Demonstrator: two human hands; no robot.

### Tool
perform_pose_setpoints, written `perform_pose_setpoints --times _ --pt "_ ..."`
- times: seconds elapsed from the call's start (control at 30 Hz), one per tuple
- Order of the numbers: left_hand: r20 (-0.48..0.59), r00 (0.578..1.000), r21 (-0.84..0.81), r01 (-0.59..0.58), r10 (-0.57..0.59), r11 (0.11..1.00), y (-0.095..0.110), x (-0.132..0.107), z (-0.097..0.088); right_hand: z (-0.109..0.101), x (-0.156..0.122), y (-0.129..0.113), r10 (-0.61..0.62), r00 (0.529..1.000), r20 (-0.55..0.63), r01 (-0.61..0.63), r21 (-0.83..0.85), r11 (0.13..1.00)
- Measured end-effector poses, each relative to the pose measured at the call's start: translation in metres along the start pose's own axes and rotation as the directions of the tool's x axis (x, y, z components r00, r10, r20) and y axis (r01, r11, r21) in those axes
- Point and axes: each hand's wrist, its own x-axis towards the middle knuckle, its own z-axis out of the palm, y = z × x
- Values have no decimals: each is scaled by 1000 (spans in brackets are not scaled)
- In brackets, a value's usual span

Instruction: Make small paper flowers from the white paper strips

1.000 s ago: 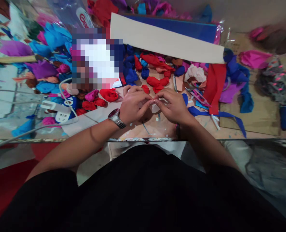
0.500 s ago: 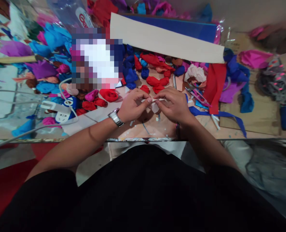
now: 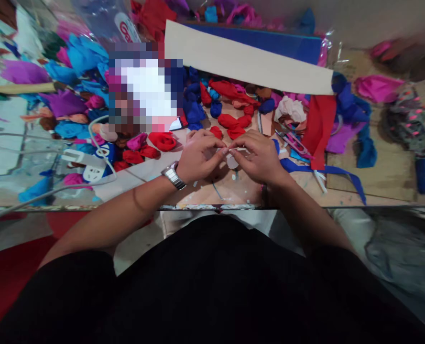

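Note:
Fingertips meet over the table's front part, where my left hand [image 3: 203, 153] and my right hand [image 3: 255, 155] pinch a small whitish piece [image 3: 233, 162] that looks like thin paper or tape. Much of it is covered by the fingers, so its exact kind does not show. Just beyond the hands lie crumpled red crepe paper pieces [image 3: 234, 125]. A blue paper strip [image 3: 323, 168] stretches to the right of my right hand, near pink-handled scissors [image 3: 295, 143]. A metal watch [image 3: 174, 176] is on my left wrist.
A long cream board [image 3: 248, 59] lies across the back over a blue one. Left are a blurred-out lit screen [image 3: 149, 91], a power strip [image 3: 95, 168] with a white cable, and heaps of coloured paper [image 3: 67, 102]. Cardboard [image 3: 387, 179] is at right. The table's edge [image 3: 219, 207] runs along the front.
Both hands stay in nearly the same place, with fingertips drawn slightly closer together. The whitish piece has shifted a little between them.

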Motion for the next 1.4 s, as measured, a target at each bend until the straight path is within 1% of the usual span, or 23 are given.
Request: perform_pose_setpoints --times 0.17,0.3,0.4,0.6,0.67,0.87,1.03,1.17,1.27,1.4 --pt "6 996 96 -92 92 991 0 -1 1 -1 1 -1 45 998 42 -46 16 999" --pt "-9 986 113 -162 164 980 1 -1 1 -1 2 -2 72 990 118 -76 33 997" --pt "-20 980 114 -193 197 975 1 -1 1 -1 3 -4 101 986 134 -110 60 992" --pt "32 993 123 -116 113 986 -2 0 1 0 1 -3 193 979 71 -201 128 971" --pt "38 994 114 -111 107 987 -2 0 1 0 1 -3 195 979 65 -201 107 974" --pt "70 994 112 -92 85 989 2 -1 0 -1 3 -4 182 976 119 -194 97 976" --pt "67 996 101 -66 60 993 1 -1 0 -1 3 -4 186 977 107 -199 123 972" --pt "60 996 84 -71 66 994 1 0 -1 -2 2 -2 177 980 89 -187 120 975" --pt "97 994 87 -52 43 995 3 0 -2 -2 2 -3 182 979 95 -194 137 971" --pt "136 991 90 -18 6 996 2 1 -3 -4 2 -5 219 971 97 -233 172 957"
